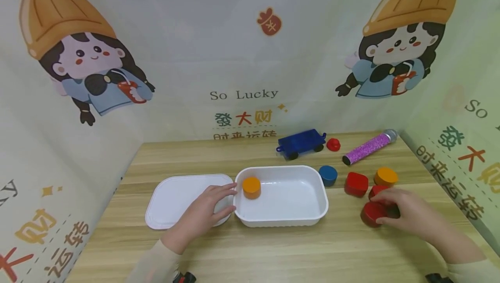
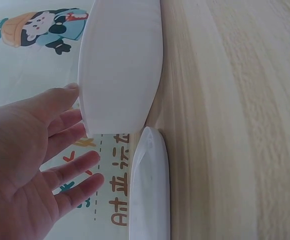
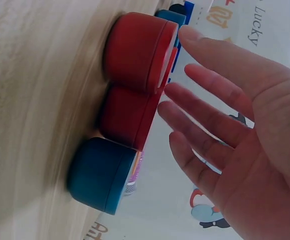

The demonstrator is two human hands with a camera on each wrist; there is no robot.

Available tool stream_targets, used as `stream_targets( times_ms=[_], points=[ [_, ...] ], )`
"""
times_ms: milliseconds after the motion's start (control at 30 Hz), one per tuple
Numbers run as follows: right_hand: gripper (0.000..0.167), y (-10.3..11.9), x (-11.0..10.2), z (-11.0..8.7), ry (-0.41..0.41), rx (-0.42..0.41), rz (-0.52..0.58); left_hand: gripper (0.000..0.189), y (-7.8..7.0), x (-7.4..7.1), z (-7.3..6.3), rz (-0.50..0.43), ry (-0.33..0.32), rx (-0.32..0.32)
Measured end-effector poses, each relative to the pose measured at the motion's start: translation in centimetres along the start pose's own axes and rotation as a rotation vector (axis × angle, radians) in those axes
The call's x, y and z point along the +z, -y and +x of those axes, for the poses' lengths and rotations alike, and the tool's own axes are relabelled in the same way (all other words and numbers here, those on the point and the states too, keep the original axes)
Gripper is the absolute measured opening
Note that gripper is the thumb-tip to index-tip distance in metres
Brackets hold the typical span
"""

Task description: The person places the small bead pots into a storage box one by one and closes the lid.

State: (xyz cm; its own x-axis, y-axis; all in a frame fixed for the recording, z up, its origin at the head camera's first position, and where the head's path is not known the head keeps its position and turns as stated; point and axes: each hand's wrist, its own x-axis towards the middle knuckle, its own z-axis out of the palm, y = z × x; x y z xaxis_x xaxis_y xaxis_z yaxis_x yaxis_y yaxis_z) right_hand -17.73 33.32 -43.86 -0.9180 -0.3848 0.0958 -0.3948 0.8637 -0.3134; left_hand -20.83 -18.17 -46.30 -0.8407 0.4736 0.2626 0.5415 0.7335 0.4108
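A white oblong box (image 1: 281, 221) stands in the middle of the table, with an orange round tub (image 1: 251, 187) inside at its left end. At the box's left rim is my left hand (image 1: 207, 209), its fingers spread and loosely extended; in the left wrist view the thumb meets the rim. My right hand (image 1: 410, 213) is at a small red tub (image 1: 372, 214), thumb and fingertips beside its top edge. In the right wrist view the fingers stay fairly straight around that red tub (image 3: 137, 50). Another red tub (image 3: 122, 115) and a teal tub (image 3: 97, 172) stand beside it.
A white lid (image 1: 175, 200) lies left of the box. To its right are a blue tub (image 1: 328, 175), a red tub (image 1: 356, 184) and an orange tub (image 1: 386, 176). Behind them lie a blue toy wagon (image 1: 300, 143), a small red piece (image 1: 333, 144) and a purple glitter microphone (image 1: 369, 147).
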Motion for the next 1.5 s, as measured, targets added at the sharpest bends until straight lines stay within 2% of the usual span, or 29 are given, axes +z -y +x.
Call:
stream_targets(
  times_ms=[367,667,1000,1300,1500],
  points=[
    [0.045,-0.1,0.2,0.1,0.043,-0.06,0.002,0.039,0.1,-0.1,0.0,-0.001,0.008,-0.007],
    [0.042,0.1,0.5,0.3,0.066,-0.022,-0.004,0.041,0.1,-0.2,-0.2,-0.003,0.021,-0.022],
    [0.038,2.5,0.0,1.7,0.043,0.0,0.009,0.041,0.0,-0.4,-0.2,-0.001,0.033,-0.022],
    [0.038,4.9,-1.6,3.1,-0.059,-0.078,-0.031,0.04,0.0,-0.2,-0.1,0.009,0.031,-0.008],
    [0.038,7.4,-2.8,4.3,-0.067,-0.142,-0.036,0.041,0.1,-0.3,0.0,0.013,0.033,-0.004]
  ],
)
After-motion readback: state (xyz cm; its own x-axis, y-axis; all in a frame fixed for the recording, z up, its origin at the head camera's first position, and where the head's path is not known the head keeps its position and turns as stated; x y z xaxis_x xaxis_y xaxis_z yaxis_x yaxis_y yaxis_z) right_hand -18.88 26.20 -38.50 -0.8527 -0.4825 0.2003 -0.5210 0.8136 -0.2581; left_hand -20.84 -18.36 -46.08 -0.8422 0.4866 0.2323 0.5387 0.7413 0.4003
